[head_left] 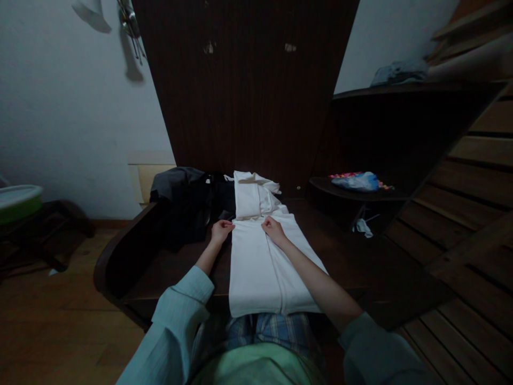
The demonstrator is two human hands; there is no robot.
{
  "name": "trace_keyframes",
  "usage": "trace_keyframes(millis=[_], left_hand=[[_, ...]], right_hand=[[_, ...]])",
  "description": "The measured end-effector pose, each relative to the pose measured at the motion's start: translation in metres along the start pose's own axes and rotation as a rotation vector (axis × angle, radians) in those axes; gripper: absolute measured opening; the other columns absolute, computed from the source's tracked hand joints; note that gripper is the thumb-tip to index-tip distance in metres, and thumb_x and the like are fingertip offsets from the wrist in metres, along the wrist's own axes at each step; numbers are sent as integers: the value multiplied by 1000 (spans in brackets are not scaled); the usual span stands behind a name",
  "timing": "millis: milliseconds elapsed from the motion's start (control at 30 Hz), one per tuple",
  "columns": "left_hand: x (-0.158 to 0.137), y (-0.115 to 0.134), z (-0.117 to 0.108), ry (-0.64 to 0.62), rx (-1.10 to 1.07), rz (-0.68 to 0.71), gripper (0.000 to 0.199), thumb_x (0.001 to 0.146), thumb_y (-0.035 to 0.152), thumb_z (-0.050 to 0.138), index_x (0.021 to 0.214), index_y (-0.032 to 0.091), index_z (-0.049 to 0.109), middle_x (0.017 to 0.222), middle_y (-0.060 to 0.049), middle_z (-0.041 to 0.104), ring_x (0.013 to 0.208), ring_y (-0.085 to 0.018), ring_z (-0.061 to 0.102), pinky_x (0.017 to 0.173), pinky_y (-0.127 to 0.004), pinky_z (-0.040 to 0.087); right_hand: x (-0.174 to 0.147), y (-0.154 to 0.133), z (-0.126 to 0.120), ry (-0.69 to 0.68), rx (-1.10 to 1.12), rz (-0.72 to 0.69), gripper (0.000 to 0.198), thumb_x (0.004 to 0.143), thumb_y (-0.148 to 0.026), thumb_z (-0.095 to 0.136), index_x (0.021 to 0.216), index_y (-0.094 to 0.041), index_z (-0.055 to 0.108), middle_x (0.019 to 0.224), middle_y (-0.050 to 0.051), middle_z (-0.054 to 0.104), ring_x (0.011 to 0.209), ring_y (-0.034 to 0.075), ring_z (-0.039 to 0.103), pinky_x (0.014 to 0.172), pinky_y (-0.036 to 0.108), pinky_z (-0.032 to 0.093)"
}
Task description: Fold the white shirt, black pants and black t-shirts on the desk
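Note:
A white garment [256, 267] lies lengthwise on a dark wooden bench, its near end hanging slightly over the front edge by my knees. Its far part [250, 195] is bunched and layered in loose folds; what kind of garment it is, I cannot tell. My left hand [222, 231] is closed in a pinch at the garment's left edge, about midway along. Level with it, my right hand [274, 231] has its fingers closed on the cloth near the middle, with the forearm passing over the right side. Between the two hands the fabric shows small creases.
Dark clothes [184, 203] are piled on the bench [336, 262] to the left, against its curved arm. At right, a small shelf [360, 197] holds a blue-white plastic packet [360, 182]. A green basin [20, 206] stands on a stool at far left.

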State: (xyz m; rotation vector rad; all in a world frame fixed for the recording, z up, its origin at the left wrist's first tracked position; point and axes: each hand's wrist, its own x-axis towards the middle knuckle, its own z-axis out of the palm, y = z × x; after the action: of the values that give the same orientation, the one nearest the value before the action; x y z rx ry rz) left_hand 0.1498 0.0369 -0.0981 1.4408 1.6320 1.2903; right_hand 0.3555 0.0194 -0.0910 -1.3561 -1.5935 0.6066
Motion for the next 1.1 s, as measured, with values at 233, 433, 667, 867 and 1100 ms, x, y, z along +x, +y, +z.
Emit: trace_keyframes(millis=[233, 433, 667, 867, 1100], left_hand=[[-10, 13, -8, -7, 186, 59, 5, 63, 15, 65, 67, 15, 63, 62, -1, 65, 62, -14, 60, 60, -21, 43], [-15, 20, -11, -25, 343, 95, 15, 77, 16, 52, 76, 13, 66, 82, -11, 68, 80, -21, 62, 70, -26, 42], [-16, 23, -11, -96, 425, 108, 13, 75, 21, 57, 76, 14, 68, 86, -11, 69, 83, -23, 62, 72, -27, 41], [-17, 22, -11, -97, 388, 123, 11, 74, 23, 58, 74, 16, 66, 81, -8, 69, 79, -21, 62, 68, -26, 41], [-14, 16, -5, -70, 238, 154, 6, 74, 17, 55, 76, 15, 60, 68, -1, 65, 66, -14, 60, 61, -21, 41]], right_hand=[[-1, -1, -1, 7, -7, -7, 13, 65, -20, 47, 55, -21, 39, 49, -7, 44, 49, 10, 44, 49, 19, 31], [-1, 0, 0, 2, -20, 4, 13, 65, -22, 47, 55, -21, 40, 48, -7, 44, 49, 10, 44, 49, 19, 30], [1, 7, 4, 13, 19, -43, 12, 65, -23, 48, 55, -21, 40, 49, -7, 43, 48, 10, 43, 49, 19, 31], [2, 8, 5, 41, 18, -34, 13, 64, -22, 49, 55, -21, 41, 49, -8, 45, 48, 10, 44, 49, 20, 32], [3, 10, 7, 49, 63, -27, 9, 62, -18, 53, 62, -21, 44, 55, -7, 50, 53, 11, 50, 53, 21, 38]])
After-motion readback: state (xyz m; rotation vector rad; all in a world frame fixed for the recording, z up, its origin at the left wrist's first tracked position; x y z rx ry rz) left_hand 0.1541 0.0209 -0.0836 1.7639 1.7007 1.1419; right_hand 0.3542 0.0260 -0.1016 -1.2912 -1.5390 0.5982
